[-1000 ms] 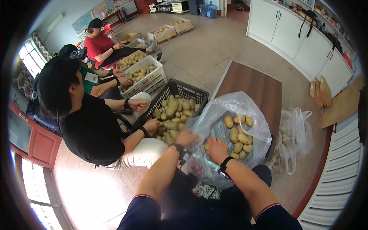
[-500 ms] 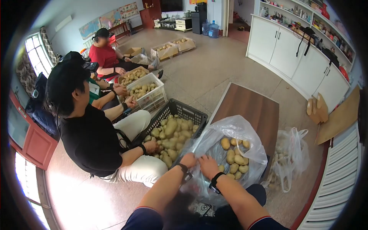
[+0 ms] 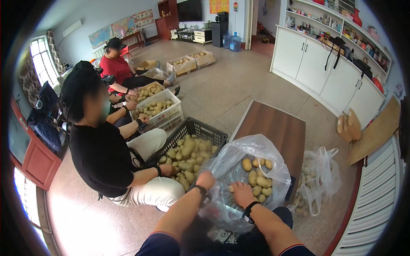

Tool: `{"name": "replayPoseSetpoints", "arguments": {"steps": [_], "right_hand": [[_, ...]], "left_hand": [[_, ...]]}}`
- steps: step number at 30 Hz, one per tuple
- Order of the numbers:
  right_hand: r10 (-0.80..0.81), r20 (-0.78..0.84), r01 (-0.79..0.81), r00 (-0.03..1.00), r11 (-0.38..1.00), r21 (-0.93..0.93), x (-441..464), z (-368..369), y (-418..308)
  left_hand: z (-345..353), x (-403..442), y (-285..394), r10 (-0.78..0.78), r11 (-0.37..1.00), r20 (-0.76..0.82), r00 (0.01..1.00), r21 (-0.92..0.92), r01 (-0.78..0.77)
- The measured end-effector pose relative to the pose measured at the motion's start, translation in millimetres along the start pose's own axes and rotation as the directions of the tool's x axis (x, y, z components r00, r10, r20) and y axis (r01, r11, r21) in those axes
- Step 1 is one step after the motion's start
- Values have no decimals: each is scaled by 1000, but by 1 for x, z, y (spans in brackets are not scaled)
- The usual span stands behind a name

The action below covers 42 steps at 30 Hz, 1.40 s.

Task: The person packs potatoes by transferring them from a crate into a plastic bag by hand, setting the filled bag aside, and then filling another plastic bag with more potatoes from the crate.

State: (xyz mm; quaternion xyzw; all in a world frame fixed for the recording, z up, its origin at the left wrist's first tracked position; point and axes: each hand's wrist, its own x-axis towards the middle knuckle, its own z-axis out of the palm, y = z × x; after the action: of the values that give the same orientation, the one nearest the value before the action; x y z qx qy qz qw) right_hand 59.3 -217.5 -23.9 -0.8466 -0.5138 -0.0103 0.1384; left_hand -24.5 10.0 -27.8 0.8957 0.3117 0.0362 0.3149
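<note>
A clear plastic bag [image 3: 273,149] lies spread with its mouth turned up, partly over a brown board, and several potatoes [image 3: 261,181] rest inside. At its left side my left hand [image 3: 206,180] is closed on the rim of the plastic. My right hand [image 3: 242,194] reaches into the bag, fingers curled down left of the potatoes. A small pale end, seemingly of a potato, shows at its fingertips; the palm hides the rest. Just left of the bag stands a black crate [image 3: 222,138] heaped with potatoes.
A co-worker in black [image 3: 100,158] sits at the left, one hand in the crate. Beyond are a white crate [image 3: 171,115] of potatoes and a person in red [image 3: 114,64]. The brown board [image 3: 269,123] extends ahead. A tied plastic bag [image 3: 318,181] stands on the floor at right.
My right hand has moved right and down inside the bag, over where a lone potato lay. My left hand has shifted slightly left, still at the rim. The view has tilted a little.
</note>
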Motion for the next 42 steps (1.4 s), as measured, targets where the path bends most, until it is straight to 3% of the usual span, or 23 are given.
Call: {"name": "replayPoseSetpoints", "arguments": {"steps": [1, 2, 3, 5, 7, 8, 10, 11, 12, 13, 15, 17, 19, 22, 24, 28, 32, 34, 35, 37, 38, 40, 42], "right_hand": [[12, 13, -12, 1000, 1000, -23, 0, -5, 3], [10, 10, -10, 1000, 1000, -25, 1, -9, 5], [8, -77, -5, 997, 999, 32, 3, -14, 8], [11, -166, 3, 986, 996, 87, 5, -16, 11], [156, -228, -69, 961, 934, 350, 9, -19, 10], [156, -231, -68, 960, 935, 349, 10, -22, 9], [333, -30, -251, 942, 765, 593, 9, -31, 5], [332, -33, -248, 943, 765, 594, 8, -35, 5], [320, 108, -304, 941, 662, 685, 6, -38, 6], [285, 244, -366, 927, 546, 753, 5, -39, 7], [249, 271, -362, 930, 489, 794, 1, -31, 4], [211, 296, -360, 932, 426, 830, -4, -14, 4], [173, 129, -195, 976, 447, 873, -3, -3, 4], [233, 207, -275, 950, 316, 908, -4, -11, -3], [226, 144, -228, 964, 412, 882, -4, -32, -12], [249, -79, -92, 965, 608, 788, -4, -14, -4], [263, 83, -243, 961, 667, 704, -13, -32, -7], [42, -149, 28, 988, 901, 434, -20, -23, -7], [41, -149, 28, 988, 900, 434, -23, -25, -10], [41, 67, -59, 997, 955, 292, -32, -28, -17], [42, 67, -60, 997, 954, 294, -34, -24, -17], [-24, 75, 10, 997, 984, 178, -37, -15, -16], [-40, 119, 23, 992, 990, 138, -38, -9, -12]], "left_hand": [[-3, -4, 10, 3, 1000, -5, 1000, 0, -3], [-6, -10, 21, 13, 999, -128, 992, -43, -19], [-10, -15, 32, 19, 996, -248, 968, -84, -41], [-12, -22, 44, 56, 987, -299, 953, -128, -98], [-12, -25, 52, 89, 973, -350, 932, -169, -156], [-10, -25, 54, 108, 960, -293, 950, -218, -176], [-15, -31, 66, 131, 944, -237, 963, -266, -194], [-26, -41, 82, -11, 887, -12, 1000, -462, 4], [-33, -48, 90, -108, 772, 237, 965, -591, 232], [-32, -48, 89, -109, 773, 235, 966, -590, 231], [-28, -48, 85, 3, 613, 497, 867, -686, 391], [-25, -48, 80, 26, 622, 560, 828, -658, 425], [-24, -50, 78, 48, 631, 618, 785, -628, 456], [-28, -56, 81, 131, 552, 653, 746, -673, 492], [-36, -59, 89, 124, 562, 745, 655, -597, 573], [-22, -48, 73, 133, 535, 696, 706, -650, 540], [-37, -45, 67, 90, 486, 567, 819, -743, 461], [-40, -35, 63, 25, 388, 550, 835, -775, 499], [-38, -31, 57, 24, 388, 550, 835, -775, 499], [-38, -29, 47, 90, 543, 292, 952, -816, 199], [-40, -28, 45, 89, 544, 293, 952, -815, 200], [-47, -24, 41, -9, 210, 377, 926, -905, 371], [-53, -21, 39, -78, 190, 344, 936, -916, 353]]}}
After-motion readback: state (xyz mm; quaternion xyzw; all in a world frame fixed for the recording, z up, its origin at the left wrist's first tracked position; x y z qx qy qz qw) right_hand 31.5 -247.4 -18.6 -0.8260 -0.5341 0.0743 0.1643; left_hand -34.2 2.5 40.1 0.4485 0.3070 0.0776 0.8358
